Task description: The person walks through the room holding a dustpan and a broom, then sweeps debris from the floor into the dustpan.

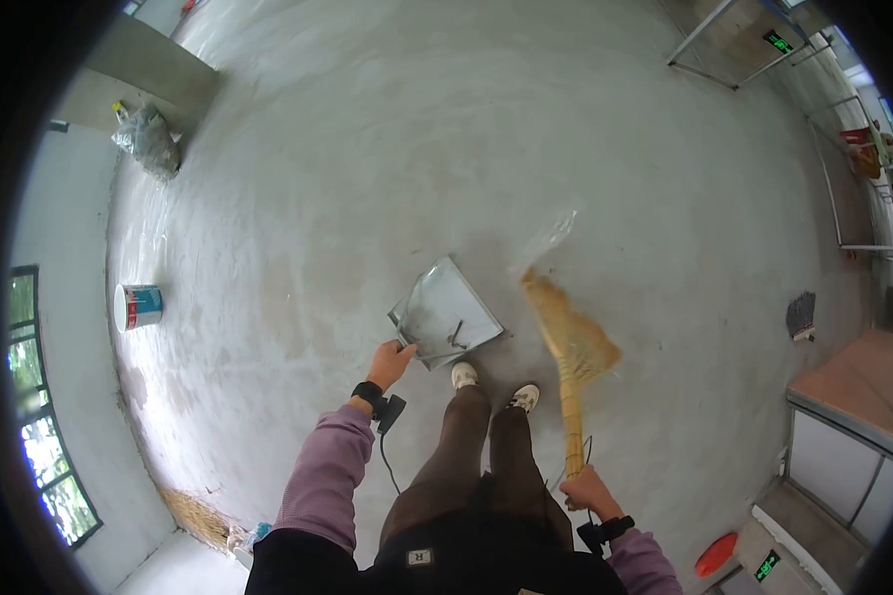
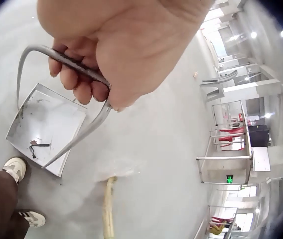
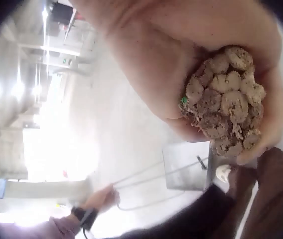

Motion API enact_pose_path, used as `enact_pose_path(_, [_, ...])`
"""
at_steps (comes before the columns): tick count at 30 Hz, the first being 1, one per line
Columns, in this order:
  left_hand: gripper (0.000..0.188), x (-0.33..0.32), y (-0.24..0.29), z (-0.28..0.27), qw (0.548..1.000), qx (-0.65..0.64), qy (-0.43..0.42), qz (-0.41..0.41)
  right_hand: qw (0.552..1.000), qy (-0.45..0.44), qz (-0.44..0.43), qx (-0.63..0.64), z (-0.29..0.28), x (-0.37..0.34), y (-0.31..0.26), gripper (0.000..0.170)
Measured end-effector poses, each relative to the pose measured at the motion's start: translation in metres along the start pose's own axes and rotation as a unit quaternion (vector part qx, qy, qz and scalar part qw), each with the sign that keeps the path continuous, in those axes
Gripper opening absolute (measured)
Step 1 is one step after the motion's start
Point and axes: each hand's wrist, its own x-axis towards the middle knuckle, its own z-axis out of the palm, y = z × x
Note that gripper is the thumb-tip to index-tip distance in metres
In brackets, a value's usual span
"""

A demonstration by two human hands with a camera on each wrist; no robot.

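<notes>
My left hand [image 1: 391,367] grips the thin metal handle [image 2: 95,123] of a dustpan [image 1: 461,293]. The fingers wrap over the bar in the left wrist view. A dark stick-like scrap [image 2: 42,145] and small bits of dirt lie in the light grey pan, just ahead of the feet. In my right hand [image 1: 587,493] is the handle of a straw broom [image 1: 569,337], its bundled stalk ends [image 3: 226,102] facing the right wrist camera. The broom head fans out ahead and to the right of the pan. Beside its tip lies a clear plastic piece [image 1: 554,236] on the floor.
Left along the wall stand a paint bucket [image 1: 139,307] and a filled clear plastic bag [image 1: 149,142]. A dark brush-like thing [image 1: 802,315] lies on the floor at right, near a brown-topped bench [image 1: 858,382]. Metal frames [image 1: 704,50] stand at the far right.
</notes>
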Motion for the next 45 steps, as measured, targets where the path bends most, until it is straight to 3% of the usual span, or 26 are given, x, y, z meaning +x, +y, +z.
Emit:
enact_pose_path(3, [0.041,-0.003,0.006,-0.006,0.999,-0.032,0.0,-0.009,0.985,-0.003,-0.062,-0.161,0.0,-0.017,0.006,0.035])
enact_pose_path(7, [0.041,-0.002,0.002,-0.015,0.999,-0.04,0.014,-0.015,0.988,-0.152,0.021,0.0,-0.056,-0.051,-0.033,0.034])
enact_pose_path(10, [0.04,-0.001,-0.005,-0.022,0.999,-0.025,0.023,-0.016,0.985,-0.168,0.047,0.01,-0.086,-0.073,-0.032,0.031])
enact_pose_path(17, [0.04,0.006,-0.023,-0.009,0.998,-0.012,0.061,-0.01,0.984,-0.083,0.031,0.154,-0.132,-0.13,-0.041,0.021])
enact_pose_path(20, [0.041,0.005,-0.021,-0.013,0.999,-0.037,0.022,-0.028,0.969,-0.08,0.015,0.235,-0.11,-0.1,-0.064,0.018])
enact_pose_path(22, [0.042,0.005,-0.023,-0.012,0.999,-0.044,0.019,-0.024,0.966,-0.096,-0.041,0.238,-0.083,-0.06,-0.085,0.015])
enact_pose_path(26, [0.041,0.001,-0.015,-0.018,0.999,-0.001,0.03,-0.029,0.998,-0.004,-0.059,0.001,-0.02,0.016,-0.124,0.023])
enact_pose_path(28, [0.041,0.0,-0.013,-0.018,0.998,0.02,0.036,-0.048,0.991,-0.033,-0.044,-0.118,0.008,0.011,-0.133,0.035])
enact_pose_path(30, [0.04,0.0,-0.013,-0.017,0.997,0.028,0.041,-0.059,0.966,-0.038,-0.067,-0.248,0.026,0.01,-0.122,0.053])
enact_pose_path(32, [0.041,-0.001,-0.015,-0.015,0.997,0.027,0.045,-0.06,0.908,-0.119,-0.199,-0.348,0.027,0.019,-0.086,0.051])
enact_pose_path(35, [0.043,-0.002,-0.021,-0.019,0.997,0.048,0.012,-0.052,0.947,-0.206,-0.064,-0.237,-0.008,-0.046,-0.152,0.041])
enact_pose_path(36, [0.044,-0.003,-0.021,-0.023,0.998,0.039,-0.013,-0.053,0.954,-0.21,-0.059,-0.204,-0.017,-0.05,-0.159,0.038])
enact_pose_path(41, [0.044,0.002,-0.055,-0.023,0.999,0.008,0.025,-0.022,0.968,-0.226,-0.006,-0.105,-0.072,-0.076,-0.158,0.027])
enact_pose_path(45, [0.049,-0.012,-0.054,-0.065,0.996,-0.059,0.01,-0.062,0.958,-0.175,-0.112,-0.196,-0.093,-0.096,-0.159,0.03])
